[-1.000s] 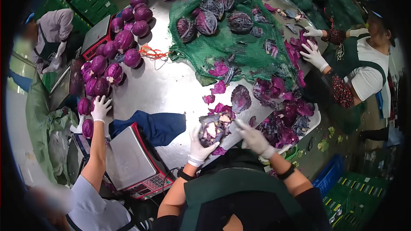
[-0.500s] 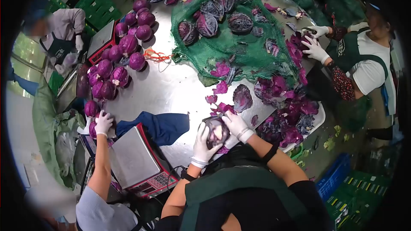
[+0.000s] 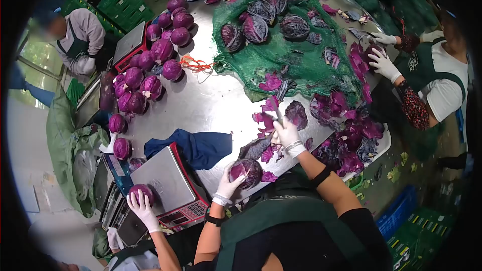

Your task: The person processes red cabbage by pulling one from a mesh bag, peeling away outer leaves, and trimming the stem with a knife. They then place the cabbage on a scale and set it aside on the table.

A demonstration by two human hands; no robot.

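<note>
My left hand is closed around the side of a purple cabbage at the table's near edge. The cabbage's upper side shows a pale trimmed patch. My right hand is up and to the right, apart from the cabbage, gripping a knife whose grey blade points away from me. Beneath and around that hand lie loose purple leaves and a dark outer leaf. Another big dark leaf rests just beyond it. Both hands wear white gloves.
A red-framed scale and blue cloth lie to my left, where a co-worker's gloved hand holds a cabbage. Trimmed cabbages line the left. Untrimmed ones sit on green netting. A leaf-filled tray stands right, near another co-worker.
My right hand has left the cabbage and moved up and right with the knife. The cabbage has turned in my left hand. The left co-worker's hand has brought a cabbage beside the scale.
</note>
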